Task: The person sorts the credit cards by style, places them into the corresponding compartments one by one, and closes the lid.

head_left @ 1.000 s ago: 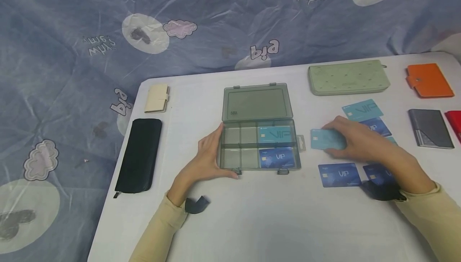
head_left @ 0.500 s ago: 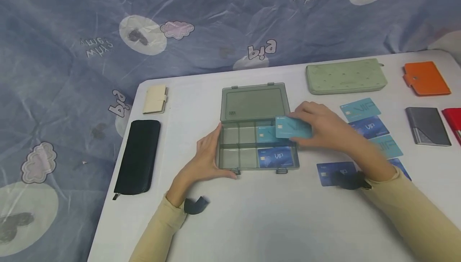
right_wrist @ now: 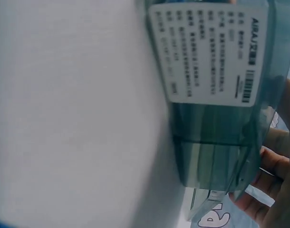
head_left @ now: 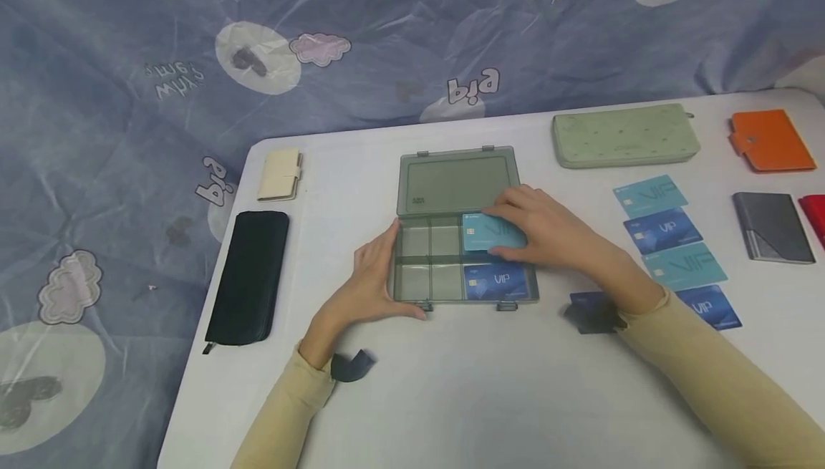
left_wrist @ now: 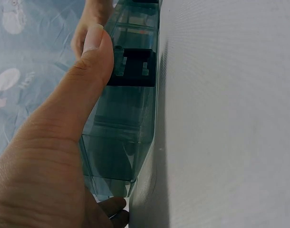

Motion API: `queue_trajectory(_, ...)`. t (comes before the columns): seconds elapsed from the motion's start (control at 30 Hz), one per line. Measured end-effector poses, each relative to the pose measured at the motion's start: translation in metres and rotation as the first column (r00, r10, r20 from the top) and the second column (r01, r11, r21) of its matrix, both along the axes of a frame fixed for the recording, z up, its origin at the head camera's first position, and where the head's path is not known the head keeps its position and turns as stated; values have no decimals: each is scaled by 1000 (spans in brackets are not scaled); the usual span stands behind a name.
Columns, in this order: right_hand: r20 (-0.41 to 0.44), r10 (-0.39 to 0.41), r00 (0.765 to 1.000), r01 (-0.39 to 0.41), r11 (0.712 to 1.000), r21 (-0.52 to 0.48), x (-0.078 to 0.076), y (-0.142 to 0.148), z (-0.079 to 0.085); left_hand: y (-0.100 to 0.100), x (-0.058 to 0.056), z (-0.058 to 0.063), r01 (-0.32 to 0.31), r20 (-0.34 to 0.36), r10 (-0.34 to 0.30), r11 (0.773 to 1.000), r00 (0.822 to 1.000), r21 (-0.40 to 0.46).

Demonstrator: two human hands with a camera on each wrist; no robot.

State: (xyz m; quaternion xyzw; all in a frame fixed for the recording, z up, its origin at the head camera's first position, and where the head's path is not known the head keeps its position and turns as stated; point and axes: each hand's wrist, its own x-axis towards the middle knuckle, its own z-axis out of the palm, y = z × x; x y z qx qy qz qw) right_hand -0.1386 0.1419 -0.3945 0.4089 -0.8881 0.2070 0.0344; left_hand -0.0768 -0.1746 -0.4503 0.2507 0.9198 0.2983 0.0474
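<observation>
In the head view a translucent grey-green compartment box [head_left: 415,281] lies with its lid [head_left: 459,184] folded back. My left hand [head_left: 366,288] holds its front left corner, thumb along the front wall and fingers on the left side. The left wrist view has the thumb close by the black latch [left_wrist: 133,69]. A light blue VIP card [head_left: 482,231] is pinched by my right hand [head_left: 548,234] over the upper right compartment. Below it, a dark blue VIP card [head_left: 496,283] lies in the lower right one. The right wrist view shows the box's label [right_wrist: 209,54].
Right of the box lie several blue cards [head_left: 686,266], one partly under the right wrist. A green wallet [head_left: 625,136], an orange card holder [head_left: 772,141], a grey card case [head_left: 773,227] and a red item [head_left: 815,215] stand beyond. Left are a black wallet [head_left: 248,279] and a cream holder [head_left: 280,174].
My right hand has carried the light blue card leftward from beside the box to over the upper right compartment, covering the card seen there before. My left hand has stayed at the box.
</observation>
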Motion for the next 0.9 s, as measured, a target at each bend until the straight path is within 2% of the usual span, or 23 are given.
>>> queue_trajectory(0.17,-16,1,1000,-1,1000,-6,1,10,-5,1,-1,0,0,0,0,1000,1000,4)
queue_trajectory(0.27,-3,-39,999,39,999,-5,5,21,-6,1,-2,0,0,2,0,1000,1000,6)
queue_trajectory(0.4,45,-134,990,135,991,-21,13,46,-7,1,-2,1,-1,7,1,1000,1000,6)
queue_trajectory(0.5,90,-227,970,229,973,-14,17,71,-7,2,-1,1,-2,11,2,1000,1000,5)
queue_trajectory(0.67,170,-373,912,363,928,84,18,110,-8,1,1,2,-5,8,5,1000,1000,5)
queue_trajectory(0.8,207,-423,882,397,904,157,20,125,-10,1,1,1,-5,4,5,1000,1000,8)
queue_trajectory(0.9,256,-415,873,382,908,170,24,123,-10,1,1,1,-6,7,6,1000,1000,11)
